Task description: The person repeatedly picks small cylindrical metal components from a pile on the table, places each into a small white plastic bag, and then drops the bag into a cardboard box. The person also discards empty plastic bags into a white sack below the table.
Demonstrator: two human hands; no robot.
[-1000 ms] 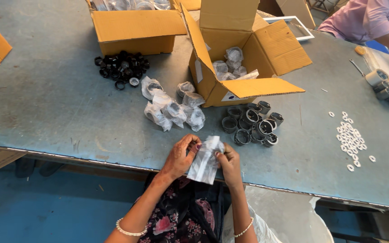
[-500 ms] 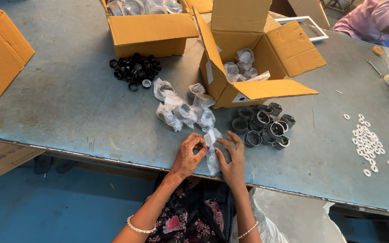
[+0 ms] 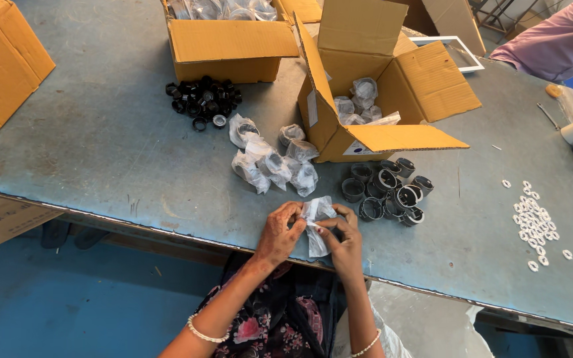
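Both hands work one small clear bag at the table's near edge, 6 o'clock from the open box. The left hand pinches the bag's upper left corner between thumb and fingertips; the right hand pinches its right side, fingers curled round the film. The bag hangs crumpled between them, its lower end over the table edge. Whether anything is inside it cannot be told.

Surroundings: bagged parts lie at 11 o'clock from the hands, loose metal rings at 2 o'clock, black caps farther off at 11 o'clock, white washers at 3 o'clock. A second box stands at 12 o'clock (another person's sleeve shows at the far right).

Risk, as judged: the bag is held at the very edge, so a slip of either pinch would likely drop it, or any contents, to the floor. Thin film pulled from two sides may also tear.

Against the frame one second back: the hands now sit higher and closer to the rings, and the bag looks more bunched than flat.
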